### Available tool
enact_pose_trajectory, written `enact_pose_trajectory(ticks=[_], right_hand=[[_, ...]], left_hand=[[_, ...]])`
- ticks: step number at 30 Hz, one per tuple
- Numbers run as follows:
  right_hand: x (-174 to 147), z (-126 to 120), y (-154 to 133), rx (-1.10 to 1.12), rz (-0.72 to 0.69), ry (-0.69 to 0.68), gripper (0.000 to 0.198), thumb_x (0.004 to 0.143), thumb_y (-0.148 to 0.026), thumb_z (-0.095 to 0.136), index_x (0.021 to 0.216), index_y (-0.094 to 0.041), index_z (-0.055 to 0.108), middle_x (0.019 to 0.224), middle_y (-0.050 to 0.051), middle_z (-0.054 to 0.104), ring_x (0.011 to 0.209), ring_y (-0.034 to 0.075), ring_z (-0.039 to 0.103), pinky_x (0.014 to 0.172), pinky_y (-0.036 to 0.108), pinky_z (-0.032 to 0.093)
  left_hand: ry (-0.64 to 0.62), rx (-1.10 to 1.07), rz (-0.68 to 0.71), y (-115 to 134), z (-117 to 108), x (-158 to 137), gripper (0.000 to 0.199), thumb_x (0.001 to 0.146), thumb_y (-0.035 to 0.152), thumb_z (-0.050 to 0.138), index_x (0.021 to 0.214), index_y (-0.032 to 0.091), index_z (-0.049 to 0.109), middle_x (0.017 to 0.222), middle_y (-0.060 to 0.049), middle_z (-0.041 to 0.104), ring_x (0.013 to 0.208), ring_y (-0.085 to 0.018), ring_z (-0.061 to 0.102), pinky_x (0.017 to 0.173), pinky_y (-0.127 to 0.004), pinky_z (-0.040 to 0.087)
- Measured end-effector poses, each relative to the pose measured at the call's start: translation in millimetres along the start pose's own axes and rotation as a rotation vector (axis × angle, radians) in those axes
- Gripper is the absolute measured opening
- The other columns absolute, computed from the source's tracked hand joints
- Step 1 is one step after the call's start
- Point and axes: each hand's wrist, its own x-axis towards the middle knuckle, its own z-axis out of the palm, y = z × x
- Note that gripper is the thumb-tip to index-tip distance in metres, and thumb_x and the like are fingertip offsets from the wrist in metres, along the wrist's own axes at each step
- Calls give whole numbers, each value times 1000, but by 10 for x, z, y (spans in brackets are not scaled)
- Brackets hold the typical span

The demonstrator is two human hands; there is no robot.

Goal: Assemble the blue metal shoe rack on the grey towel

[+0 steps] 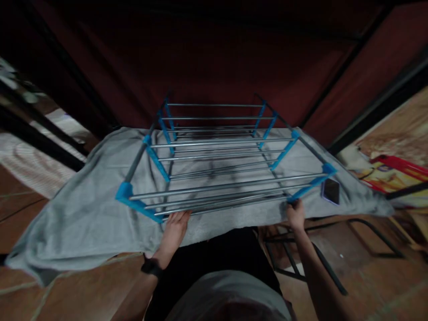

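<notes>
A shoe rack point(227, 183) of grey metal tubes joined by blue plastic connectors lies on a grey cloth point(96, 214). At its near left corner, my left hand point(176, 226) has its fingers closed over the lowest tube, beside the blue connector point(140, 206). My right hand point(295, 215) grips the lower end of the near right connector point(310, 185); its fingertips are partly hidden. A dark band circles my left wrist. Right of the rack, a phone point(331, 191) lies on the cloth, apart from my right hand.
Behind the cloth stands a dark red panel point(214, 58) with black frame bars. A black metal-framed chair or stool point(290, 258) is at the lower right, on a brown tiled floor point(80, 294). A red and yellow package point(397, 174) is at the far right.
</notes>
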Motion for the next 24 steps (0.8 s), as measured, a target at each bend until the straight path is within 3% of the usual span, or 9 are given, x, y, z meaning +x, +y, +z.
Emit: enact_pose_trajectory(ticks=[7,14,24], right_hand=[[18,75,65,26,6,45,34,70,-29,43,100,-19,56,95,8,63,90,23,57,90,41,46],[47,105,134,-19,17,78,28,71,-27,45,95,-20,56,92,8,60,88,23,53,87,40,45],[76,178,160,-54,9,120,18,73,-31,50,89,-22,51,87,3,54,82,20,48,83,37,45]], left_hand=[[148,53,187,-358,192,24,39,100,31,36,123,15,64,110,-12,72,100,-27,66,88,-40,49],[98,31,250,-457,176,35,40,99,33,36,126,18,62,110,-10,73,97,-25,67,86,-38,50],[67,26,281,-626,318,-16,41,94,31,40,125,20,63,110,-11,74,97,-28,68,85,-42,50]])
